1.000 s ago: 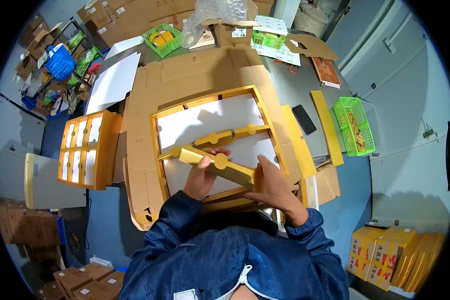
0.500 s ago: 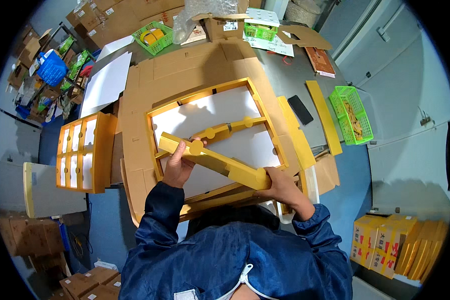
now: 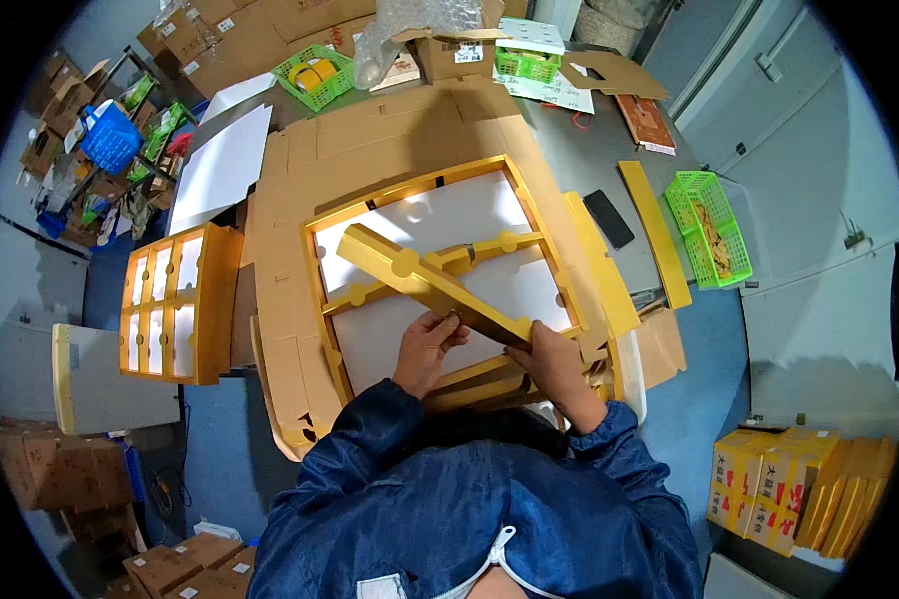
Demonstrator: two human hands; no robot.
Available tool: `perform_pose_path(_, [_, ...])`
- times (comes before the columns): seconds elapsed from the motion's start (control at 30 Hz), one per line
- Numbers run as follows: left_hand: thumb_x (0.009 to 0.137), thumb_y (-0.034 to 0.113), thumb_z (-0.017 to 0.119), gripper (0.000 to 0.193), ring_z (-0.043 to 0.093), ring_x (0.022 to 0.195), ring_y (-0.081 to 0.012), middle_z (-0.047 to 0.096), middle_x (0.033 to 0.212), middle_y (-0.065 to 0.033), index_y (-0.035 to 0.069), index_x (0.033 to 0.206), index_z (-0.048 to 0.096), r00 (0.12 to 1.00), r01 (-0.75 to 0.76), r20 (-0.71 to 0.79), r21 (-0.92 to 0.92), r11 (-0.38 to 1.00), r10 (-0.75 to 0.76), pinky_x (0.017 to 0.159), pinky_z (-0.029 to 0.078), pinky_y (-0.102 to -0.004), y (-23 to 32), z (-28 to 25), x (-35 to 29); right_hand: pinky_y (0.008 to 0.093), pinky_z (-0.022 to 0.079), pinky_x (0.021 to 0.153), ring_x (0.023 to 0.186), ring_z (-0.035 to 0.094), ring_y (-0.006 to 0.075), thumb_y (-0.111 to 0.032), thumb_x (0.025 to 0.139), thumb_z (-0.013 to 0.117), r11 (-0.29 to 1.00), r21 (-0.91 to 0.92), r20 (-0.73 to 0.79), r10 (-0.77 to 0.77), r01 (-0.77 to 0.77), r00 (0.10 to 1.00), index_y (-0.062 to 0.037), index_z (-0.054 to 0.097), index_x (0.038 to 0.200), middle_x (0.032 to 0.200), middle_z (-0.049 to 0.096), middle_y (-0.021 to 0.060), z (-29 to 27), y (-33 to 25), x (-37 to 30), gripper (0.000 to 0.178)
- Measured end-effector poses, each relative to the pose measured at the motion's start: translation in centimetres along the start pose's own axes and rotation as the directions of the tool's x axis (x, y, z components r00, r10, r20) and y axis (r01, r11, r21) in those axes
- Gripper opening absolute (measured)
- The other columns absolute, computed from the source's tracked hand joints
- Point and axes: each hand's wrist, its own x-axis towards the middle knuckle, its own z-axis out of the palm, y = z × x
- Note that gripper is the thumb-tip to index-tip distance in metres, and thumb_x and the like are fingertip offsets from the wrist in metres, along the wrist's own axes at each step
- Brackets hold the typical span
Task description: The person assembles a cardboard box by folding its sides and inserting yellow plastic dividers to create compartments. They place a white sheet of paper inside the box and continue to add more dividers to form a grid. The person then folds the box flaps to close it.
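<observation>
A long yellow cardboard strip (image 3: 420, 280) with round cut-outs is held slanted above a yellow-edged tray (image 3: 529, 210) with a white bottom. My left hand (image 3: 428, 344) grips the strip near its middle from below. My right hand (image 3: 554, 364) holds the strip's near right end. A yellow cross divider (image 3: 489, 248) sits inside the tray under the strip. The tray lies on flattened brown cardboard (image 3: 370, 150) on the table. My blue sleeves come in from the lower edge.
A finished yellow divided tray (image 3: 175, 304) lies at the left. A black phone (image 3: 607, 218), a loose yellow strip (image 3: 654, 232) and a green basket (image 3: 707, 228) are at the right. White sheets (image 3: 220, 165), boxes and another green basket (image 3: 315, 75) stand at the back.
The strip has swung so its far end points up-left and stands higher over the tray. My left hand slid from the strip's far end toward its middle, closer to my right hand.
</observation>
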Motion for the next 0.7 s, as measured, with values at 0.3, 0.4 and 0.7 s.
perform_pose_path(0.3, [0.095,0.024,0.050,0.024,0.054,0.060,-0.0128,0.057,0.070,-0.0050,0.003,0.102,0.057,0.909,-0.303,-0.223,0.226,0.926,0.352,0.054,0.044,-0.0250,4.0,-2.0,1.0,0.0400,0.047,0.062,0.072,0.057,0.0303,-0.007,0.066,0.062,0.950,-0.302,-0.231,0.007,-0.079,0.973,-0.0065,0.049,0.088,0.079,0.056,0.0097,-3.4,3.8,-2.0,0.026])
perform_pose_path(0.4, [0.096,0.021,0.047,0.020,0.051,0.058,-0.0126,0.057,0.070,-0.0047,0.004,0.105,0.055,0.952,-0.304,0.061,0.067,0.950,0.300,0.054,0.042,-0.0251,6.1,3.7,-0.6,0.0421,0.048,0.063,0.076,0.060,0.0314,-0.017,0.065,0.072,0.980,-0.195,-0.152,0.019,-0.049,0.988,-0.0050,0.050,0.091,0.078,0.058,0.0125,-4.5,6.1,-5.1,0.036])
perform_pose_path(0.7, [0.096,0.014,0.045,0.018,0.058,0.061,-0.0151,0.060,0.075,-0.0084,0.001,0.107,0.050,0.705,-0.125,0.581,0.666,0.735,-0.407,0.055,0.047,-0.0257,2.4,23.3,5.3,0.0454,0.048,0.059,0.069,0.060,0.0374,-0.021,0.069,0.070,0.977,-0.005,-0.042,0.213,-0.213,0.976,-0.0013,0.051,0.091,0.074,0.059,0.0182,-6.1,10.8,-16.2,0.035])
